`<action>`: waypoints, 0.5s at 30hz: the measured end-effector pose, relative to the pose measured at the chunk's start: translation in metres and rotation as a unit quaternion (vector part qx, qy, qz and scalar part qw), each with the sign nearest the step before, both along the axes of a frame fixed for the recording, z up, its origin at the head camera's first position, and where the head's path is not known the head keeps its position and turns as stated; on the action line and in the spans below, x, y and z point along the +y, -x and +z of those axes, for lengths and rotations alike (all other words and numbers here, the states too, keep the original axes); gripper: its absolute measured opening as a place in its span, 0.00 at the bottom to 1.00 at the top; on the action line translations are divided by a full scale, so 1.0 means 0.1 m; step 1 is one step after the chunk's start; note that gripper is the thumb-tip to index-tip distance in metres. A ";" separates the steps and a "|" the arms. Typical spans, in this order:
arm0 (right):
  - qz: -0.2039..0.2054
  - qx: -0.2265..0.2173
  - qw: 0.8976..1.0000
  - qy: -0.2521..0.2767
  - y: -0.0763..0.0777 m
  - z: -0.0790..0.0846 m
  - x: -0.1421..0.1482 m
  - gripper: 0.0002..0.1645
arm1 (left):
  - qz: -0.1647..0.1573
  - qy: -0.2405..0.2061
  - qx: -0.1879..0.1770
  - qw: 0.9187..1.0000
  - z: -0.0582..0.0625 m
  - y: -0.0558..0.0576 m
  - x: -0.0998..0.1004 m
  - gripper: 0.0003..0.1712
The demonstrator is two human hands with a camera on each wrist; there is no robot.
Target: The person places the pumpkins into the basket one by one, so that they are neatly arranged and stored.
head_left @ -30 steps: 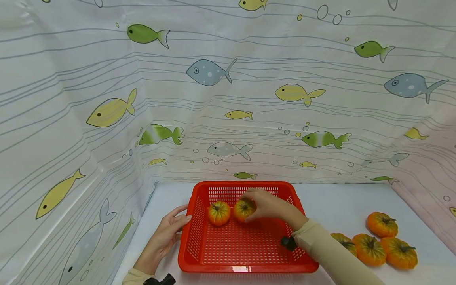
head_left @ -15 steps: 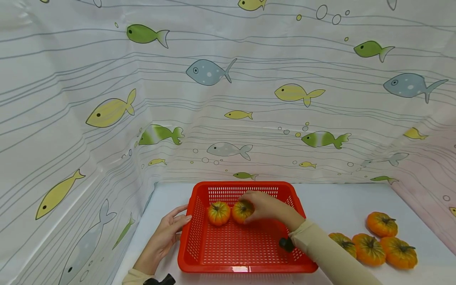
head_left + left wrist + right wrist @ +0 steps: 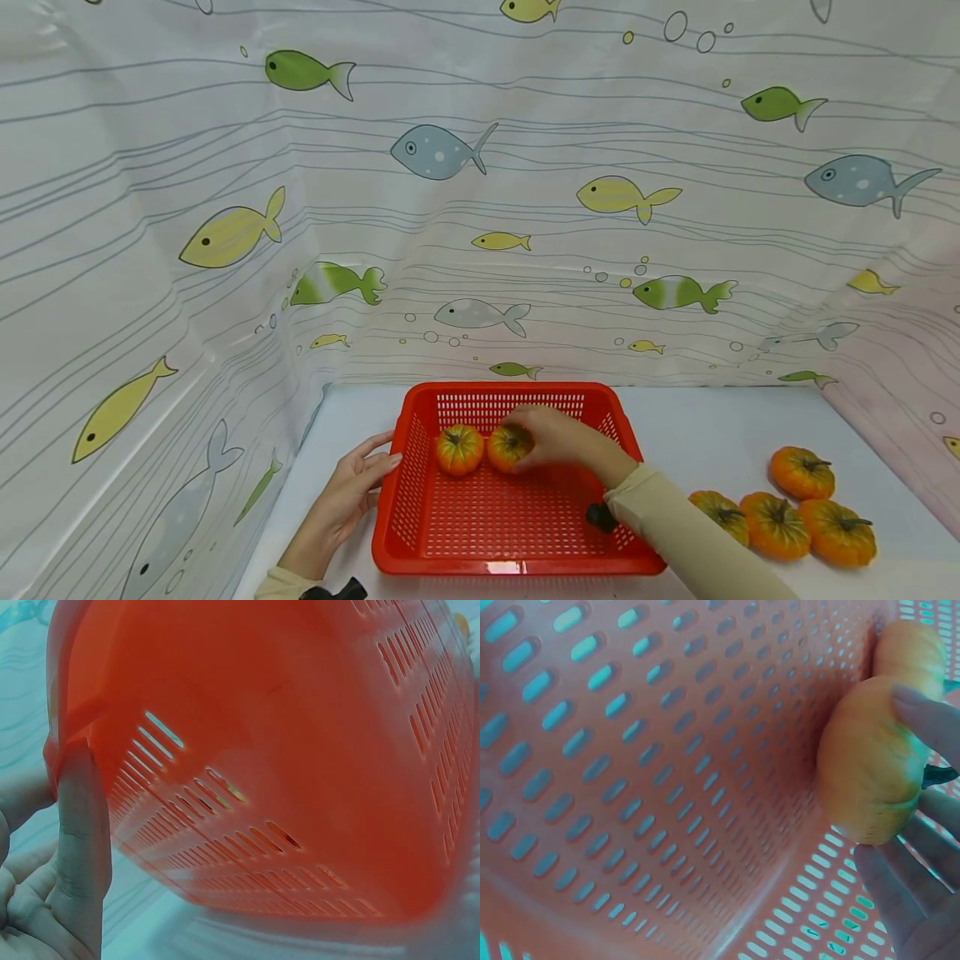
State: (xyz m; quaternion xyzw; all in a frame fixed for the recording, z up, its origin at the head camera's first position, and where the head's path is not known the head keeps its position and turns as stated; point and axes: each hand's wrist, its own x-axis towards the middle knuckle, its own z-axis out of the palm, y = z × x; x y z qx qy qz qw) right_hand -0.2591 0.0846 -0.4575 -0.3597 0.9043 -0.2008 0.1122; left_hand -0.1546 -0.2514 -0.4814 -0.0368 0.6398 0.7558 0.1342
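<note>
Head view: apparently placing a pumpkin, grasped in the right hand, inside the red basket; touching the basket's left side with unclenched left hand; next, probably release.

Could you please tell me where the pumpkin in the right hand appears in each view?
Head: the pumpkin is below centre, in the right hand, just right of another pumpkin.
Left wrist: not identifiable; small yellowish patches show, but I cannot tell what they belong to.
Right wrist: at the right, in the hand, partly hiding the other pumpkin above it.
Shared landmark: the red basket, in all three views.
</note>
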 end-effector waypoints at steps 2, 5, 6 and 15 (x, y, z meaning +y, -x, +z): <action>0.002 0.001 1.000 0.000 0.00 -0.01 -0.01 0.39 | 0.001 -0.001 -0.001 1.000 0.00 0.00 0.00 0.38; 0.002 0.003 1.000 -0.005 0.00 -0.03 -0.03 0.39 | 0.001 0.001 -0.002 1.000 -0.01 0.00 0.00 0.38; 0.000 0.002 1.000 -0.008 0.00 -0.03 -0.04 0.39 | 0.001 0.002 -0.002 1.000 0.00 0.00 0.00 0.38; -0.003 -0.001 1.000 -0.016 -0.01 -0.03 -0.06 0.40 | 0.001 0.002 -0.003 1.000 -0.02 0.01 -0.02 0.39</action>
